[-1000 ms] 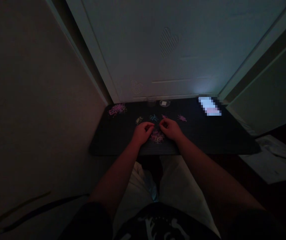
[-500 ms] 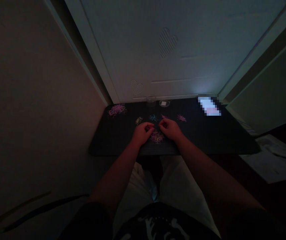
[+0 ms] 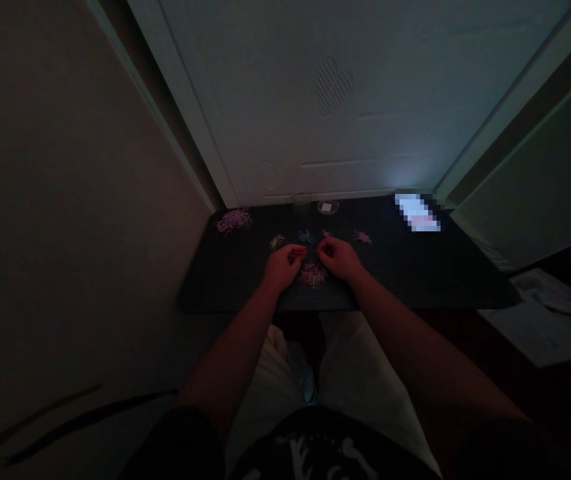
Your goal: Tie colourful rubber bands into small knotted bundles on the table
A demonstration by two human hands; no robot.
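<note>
My left hand is curled, its thumb and fingertips together at the left edge of a mixed pile of thin pinkish pieces. Opposite it, my right hand pinches thumb against forefinger, a short gap from the left fingertips. Anything in either pinch is too small and dark to make out. Just beyond the hands lie small heaps of similar thin pieces: a yellowish heap, a blue heap, a pink heap partly behind my right hand, and a pink-purple heap.
A larger pink-purple pile lies at the far left of the dark table. Along the back stand a clear container and a round clear lid with a white square. A bright, pixelated object is at the back right, before a white door.
My left fingers have shifted slightly and look a little straighter. My right hand and the heaps stay practically where they were.
</note>
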